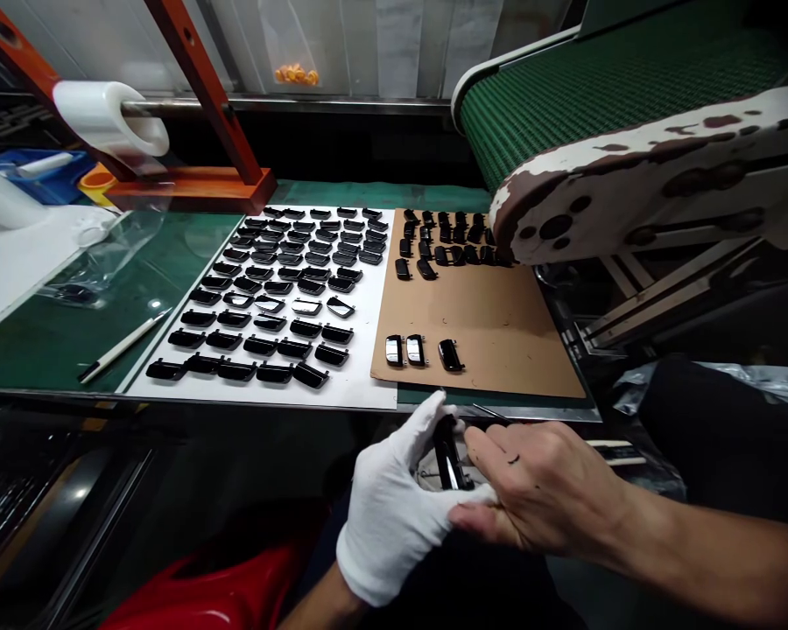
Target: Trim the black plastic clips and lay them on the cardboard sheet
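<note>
My left hand (394,499), in a white glove, is closed around a glossy black plastic part (447,451), held upright just off the table's front edge. Bare and curled, my right hand (538,486) presses close to the part's right side. Its fingers hide whatever they grip; a thin dark rod (490,413) shows just above the knuckles. A small dark curled shaving (513,459) clings to the back of that hand. Beyond the hands, two similar parts reflecting white (404,350) and a black one (451,355) lie on brown cardboard (479,306).
Rows of black parts (260,346) cover a white sheet (361,385). A pen-like tool (124,346) lies at left. Behind stands a film roll (109,114) on an orange frame (197,188). A green conveyor (617,96) overhangs the right side; a red stool (216,569) is below.
</note>
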`<state>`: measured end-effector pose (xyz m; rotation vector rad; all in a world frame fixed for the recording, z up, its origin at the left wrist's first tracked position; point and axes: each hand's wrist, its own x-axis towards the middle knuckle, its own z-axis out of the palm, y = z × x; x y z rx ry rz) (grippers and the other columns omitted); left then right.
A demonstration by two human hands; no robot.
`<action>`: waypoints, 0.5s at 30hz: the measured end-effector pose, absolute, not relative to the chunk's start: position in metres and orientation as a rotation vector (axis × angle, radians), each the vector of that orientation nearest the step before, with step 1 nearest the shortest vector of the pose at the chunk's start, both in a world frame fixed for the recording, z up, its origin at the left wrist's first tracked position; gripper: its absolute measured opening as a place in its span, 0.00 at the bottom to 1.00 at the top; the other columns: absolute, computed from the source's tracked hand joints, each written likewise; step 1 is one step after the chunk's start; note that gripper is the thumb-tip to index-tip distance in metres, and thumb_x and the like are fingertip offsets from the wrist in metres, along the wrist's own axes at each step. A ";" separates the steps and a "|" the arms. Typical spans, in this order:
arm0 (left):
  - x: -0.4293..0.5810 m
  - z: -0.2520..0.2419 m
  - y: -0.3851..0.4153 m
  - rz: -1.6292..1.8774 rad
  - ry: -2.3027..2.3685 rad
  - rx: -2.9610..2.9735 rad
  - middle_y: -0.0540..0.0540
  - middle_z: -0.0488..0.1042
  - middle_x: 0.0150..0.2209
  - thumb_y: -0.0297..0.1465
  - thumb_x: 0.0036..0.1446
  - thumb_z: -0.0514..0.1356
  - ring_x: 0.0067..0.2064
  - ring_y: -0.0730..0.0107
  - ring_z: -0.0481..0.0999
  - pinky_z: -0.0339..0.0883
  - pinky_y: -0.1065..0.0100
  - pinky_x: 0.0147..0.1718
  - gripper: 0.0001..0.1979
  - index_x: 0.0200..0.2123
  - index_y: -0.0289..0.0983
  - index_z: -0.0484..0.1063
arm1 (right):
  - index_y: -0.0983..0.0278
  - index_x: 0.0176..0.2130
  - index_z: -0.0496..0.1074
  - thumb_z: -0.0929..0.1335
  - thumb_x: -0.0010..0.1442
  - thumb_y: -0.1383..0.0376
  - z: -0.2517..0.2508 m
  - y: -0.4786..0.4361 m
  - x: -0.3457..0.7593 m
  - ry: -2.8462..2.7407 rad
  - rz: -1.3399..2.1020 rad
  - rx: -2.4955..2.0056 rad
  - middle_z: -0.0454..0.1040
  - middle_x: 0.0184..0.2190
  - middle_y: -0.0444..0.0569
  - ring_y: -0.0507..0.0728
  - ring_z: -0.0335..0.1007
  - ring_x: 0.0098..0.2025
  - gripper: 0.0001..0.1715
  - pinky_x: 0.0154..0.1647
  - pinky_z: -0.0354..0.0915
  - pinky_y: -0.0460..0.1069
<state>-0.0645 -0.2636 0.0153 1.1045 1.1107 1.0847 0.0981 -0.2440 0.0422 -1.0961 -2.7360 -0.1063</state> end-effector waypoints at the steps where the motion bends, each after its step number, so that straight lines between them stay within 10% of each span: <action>1: -0.065 0.014 -0.263 1.101 1.100 1.099 0.47 0.79 0.46 0.25 0.37 0.73 0.46 0.63 0.79 0.74 0.74 0.47 0.40 0.56 0.33 0.67 | 0.66 0.27 0.69 0.46 0.65 0.44 0.042 -0.243 0.098 -2.709 -0.109 -1.075 0.66 0.16 0.45 0.53 0.62 0.16 0.41 0.17 0.48 0.50; 9: -0.069 0.002 -0.261 1.192 1.072 1.199 0.43 0.74 0.53 0.30 0.42 0.73 0.52 0.60 0.75 0.71 0.69 0.52 0.42 0.60 0.35 0.61 | 0.65 0.29 0.65 0.62 0.59 0.43 0.036 -0.251 0.094 -2.240 0.018 -1.080 0.63 0.17 0.40 0.48 0.59 0.16 0.28 0.18 0.58 0.45; 15: -0.075 -0.010 -0.263 1.245 1.160 1.553 0.44 0.72 0.55 0.34 0.47 0.70 0.52 0.61 0.75 0.70 0.65 0.55 0.40 0.62 0.40 0.58 | 0.66 0.43 0.67 0.68 0.60 0.68 0.026 -0.272 0.084 -2.027 0.173 -0.915 0.70 0.18 0.38 0.47 0.63 0.16 0.09 0.21 0.64 0.44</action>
